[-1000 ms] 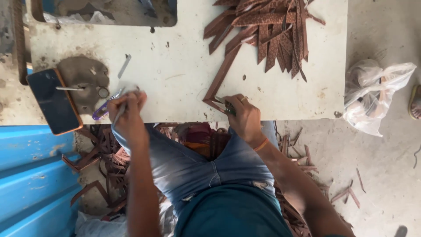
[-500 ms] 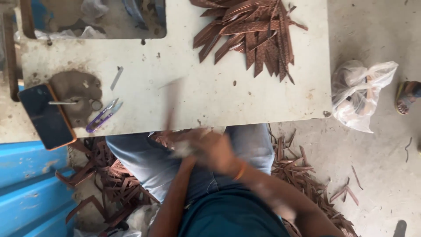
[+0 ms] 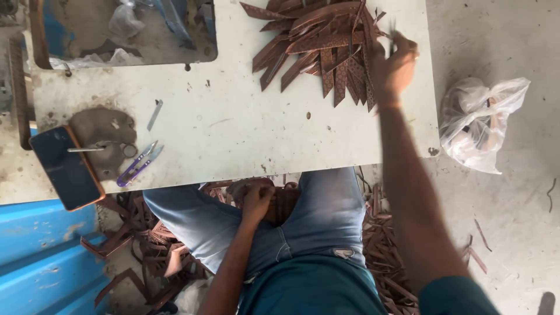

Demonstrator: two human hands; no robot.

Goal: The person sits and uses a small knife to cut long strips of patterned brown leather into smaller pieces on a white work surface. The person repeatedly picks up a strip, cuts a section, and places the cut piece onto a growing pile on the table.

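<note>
Fingers of the right hand touch the brown strips.

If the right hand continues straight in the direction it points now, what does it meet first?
Probably the pile of brown strips: the right hand already reaches its edge on the white table, though motion blur hides exact contact.

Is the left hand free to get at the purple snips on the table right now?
Probably yes: the left hand is down in the lap below the table edge, the snips lie near that edge with nothing between.
</note>
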